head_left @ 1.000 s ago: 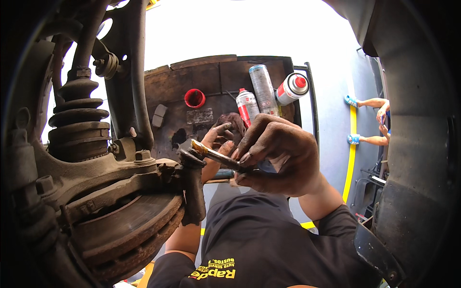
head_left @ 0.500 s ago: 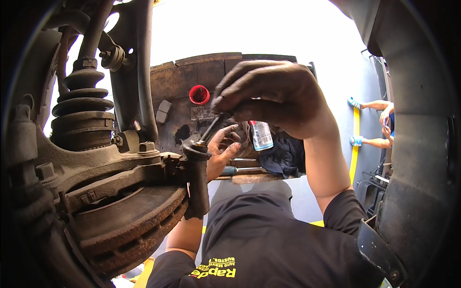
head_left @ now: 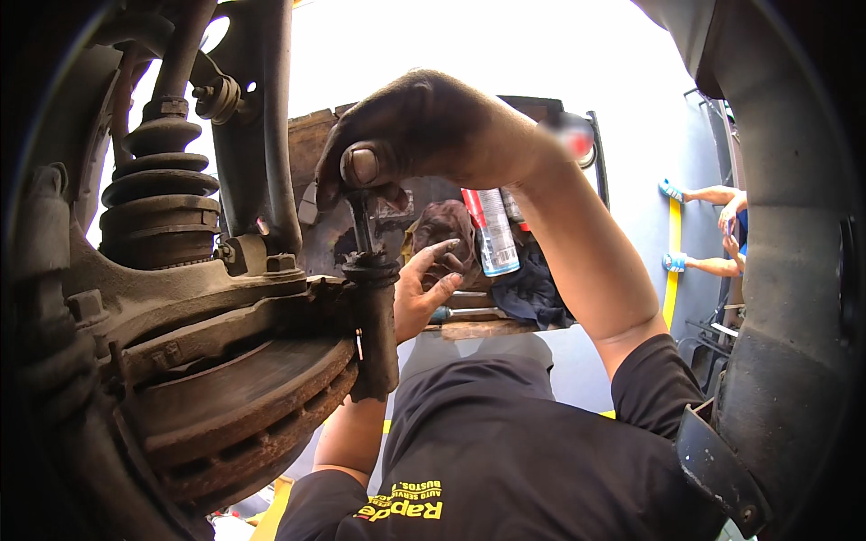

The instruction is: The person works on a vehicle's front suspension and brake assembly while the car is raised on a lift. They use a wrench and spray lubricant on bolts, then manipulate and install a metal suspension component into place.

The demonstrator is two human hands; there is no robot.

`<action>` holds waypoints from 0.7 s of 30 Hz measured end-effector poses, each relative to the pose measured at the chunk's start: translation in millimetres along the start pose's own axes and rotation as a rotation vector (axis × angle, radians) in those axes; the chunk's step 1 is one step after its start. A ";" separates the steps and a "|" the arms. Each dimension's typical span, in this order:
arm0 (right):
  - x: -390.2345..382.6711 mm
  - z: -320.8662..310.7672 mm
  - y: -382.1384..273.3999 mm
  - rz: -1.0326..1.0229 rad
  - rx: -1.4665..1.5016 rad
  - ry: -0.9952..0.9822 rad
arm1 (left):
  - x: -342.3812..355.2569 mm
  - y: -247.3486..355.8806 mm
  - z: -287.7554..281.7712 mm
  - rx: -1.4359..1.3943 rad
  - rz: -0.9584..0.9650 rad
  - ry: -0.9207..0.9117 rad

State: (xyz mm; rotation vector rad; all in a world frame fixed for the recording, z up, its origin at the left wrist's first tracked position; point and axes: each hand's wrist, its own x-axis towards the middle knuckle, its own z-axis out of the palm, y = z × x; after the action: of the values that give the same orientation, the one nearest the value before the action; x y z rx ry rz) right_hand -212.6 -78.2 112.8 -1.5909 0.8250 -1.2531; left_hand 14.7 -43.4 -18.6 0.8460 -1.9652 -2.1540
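My right hand (head_left: 415, 131) is raised with fingers curled over the top of a dark metal pin (head_left: 364, 225), gripping it. The pin stands upright in the rubber-booted top (head_left: 368, 268) of a cylindrical bracket sleeve (head_left: 370, 338) beside the rusty brake disc (head_left: 234, 397). My left hand (head_left: 419, 293) is just behind and right of that sleeve, fingers loosely bent and apart, near a crumpled stained rag (head_left: 440, 225); part of it is hidden by the bracket.
A shock-like shaft with ribbed rubber boot (head_left: 158, 189) fills the left. Beyond my hands, a wooden bench (head_left: 316, 243) holds spray cans (head_left: 496, 239), dark cloth (head_left: 537, 293) and a screwdriver (head_left: 469, 313). A wheel-arch liner (head_left: 776, 316) borders the right, past which a seated person (head_left: 726, 230) shows.
My right hand has risen and moved left over the sleeve; the pin, earlier tilted sideways at its mouth, now stands upright in it. My left hand has shifted slightly right.
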 end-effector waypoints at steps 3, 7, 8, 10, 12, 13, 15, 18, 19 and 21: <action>-1.9 6.7 -7.2 -0.006 -0.251 0.017 | -3.0 1.3 -2.1 0.032 -0.029 -0.002; -4.6 16.6 -11.0 0.159 -0.208 0.031 | -8.6 5.3 -2.0 0.031 -0.051 0.004; -6.0 18.7 -12.2 0.170 -0.173 0.051 | -10.9 7.1 -1.6 0.039 -0.046 0.007; -9.9 20.7 -16.2 0.193 -0.105 0.090 | -17.6 12.6 -1.6 0.063 -0.009 0.014; -15.1 20.2 -22.4 0.170 -0.115 0.129 | -26.9 21.1 -2.3 0.061 -0.024 -0.004; -19.3 19.2 -26.7 0.149 -0.103 0.146 | -32.3 26.8 -3.9 0.094 0.009 -0.018; -25.5 15.5 -33.4 0.041 -0.007 0.145 | -45.5 40.9 -7.5 0.174 0.042 -0.045; -27.8 11.3 -33.8 -0.121 -0.058 0.178 | -64.8 64.2 -14.6 0.249 0.201 -0.128; -27.1 8.1 -32.0 -0.071 -0.120 0.094 | -74.3 72.2 -16.7 0.243 0.162 -0.138; -23.5 6.3 -24.1 -0.167 0.002 0.102 | -86.7 83.1 -20.9 0.196 0.183 -0.156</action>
State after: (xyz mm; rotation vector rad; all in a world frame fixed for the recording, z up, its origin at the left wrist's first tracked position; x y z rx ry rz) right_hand -213.4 -46.9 126.8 -1.6323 0.7657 -1.4638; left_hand 73.5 -37.5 88.0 0.5101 -2.2597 -2.0038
